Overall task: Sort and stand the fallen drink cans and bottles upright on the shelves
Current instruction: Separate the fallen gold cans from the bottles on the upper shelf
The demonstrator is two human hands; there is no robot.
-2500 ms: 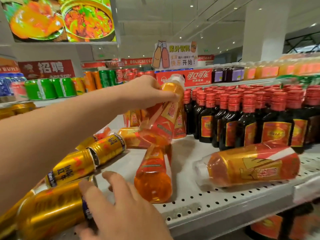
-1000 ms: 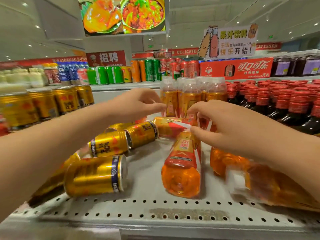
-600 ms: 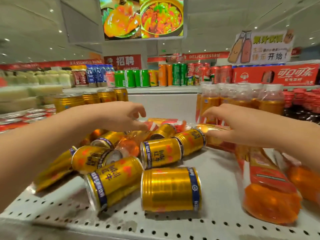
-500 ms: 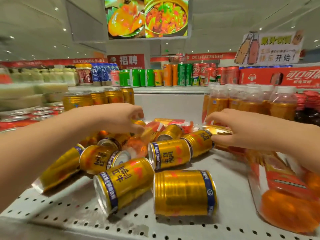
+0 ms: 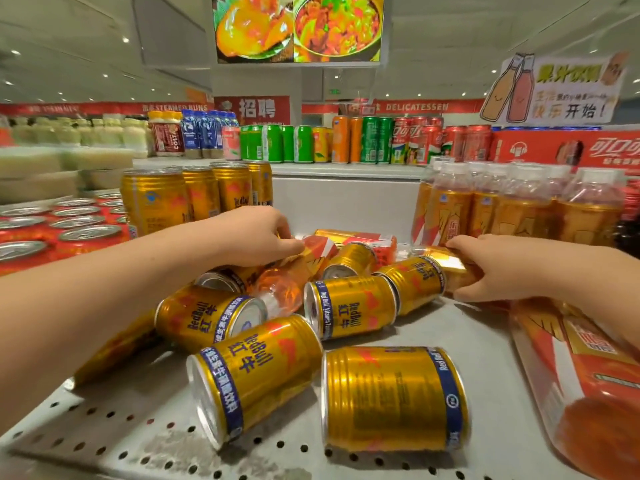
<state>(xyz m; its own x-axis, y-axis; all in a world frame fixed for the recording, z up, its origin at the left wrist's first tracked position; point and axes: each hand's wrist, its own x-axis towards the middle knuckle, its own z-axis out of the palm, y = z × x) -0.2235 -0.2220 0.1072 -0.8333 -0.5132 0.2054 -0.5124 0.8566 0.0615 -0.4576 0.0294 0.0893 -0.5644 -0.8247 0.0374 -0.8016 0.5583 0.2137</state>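
Left hand curls its fingers over a fallen bottle. Right hand grips a second bottle. Toppled cans lie between the hands.

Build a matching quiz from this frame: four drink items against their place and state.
Things:
1. nearest gold can
2. gold cans at back left
3. green cans
4. orange bottles at back right

Places and states:
A. upright on the upper rear shelf
B. on its side at the front of the perforated shelf
C. upright, beyond the right hand, which grips a fallen bottle
D. upright, beyond the left hand

Pairs: 1-B, 2-D, 3-A, 4-C
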